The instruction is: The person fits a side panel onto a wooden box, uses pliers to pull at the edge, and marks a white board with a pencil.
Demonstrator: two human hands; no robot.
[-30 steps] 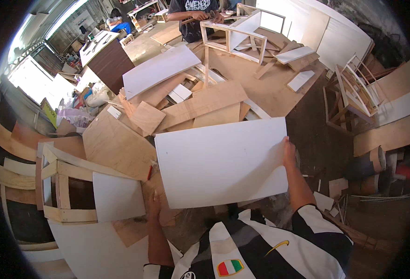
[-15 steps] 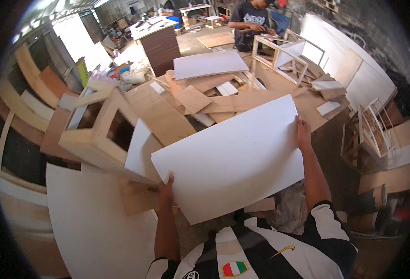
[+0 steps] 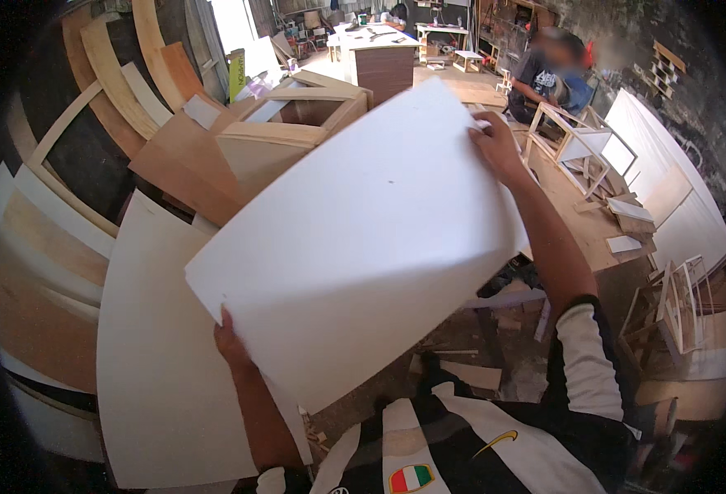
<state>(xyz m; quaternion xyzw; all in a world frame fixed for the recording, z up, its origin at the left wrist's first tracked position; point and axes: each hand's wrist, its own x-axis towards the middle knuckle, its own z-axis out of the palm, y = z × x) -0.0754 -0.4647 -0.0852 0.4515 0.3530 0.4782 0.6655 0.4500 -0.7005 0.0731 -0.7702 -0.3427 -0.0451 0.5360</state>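
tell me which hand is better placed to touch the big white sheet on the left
Probably the left hand: it grips the panel near its lower-left corner, in front of the sheet in this view. The right hand holds the upper-right end, farther from it.

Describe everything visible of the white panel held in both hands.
The white panel is a flat, four-cornered sheet that looks like thin coated board. Its face is plain except for a small dark mark above the middle and another near its left corner; a soft shadow crosses its lower part. It is held aslant mid-view, its long sides rising toward the upper right. The left grip holds its lower-left edge, the right grip its upper-right edge. Whether it touches anything else is unclear.
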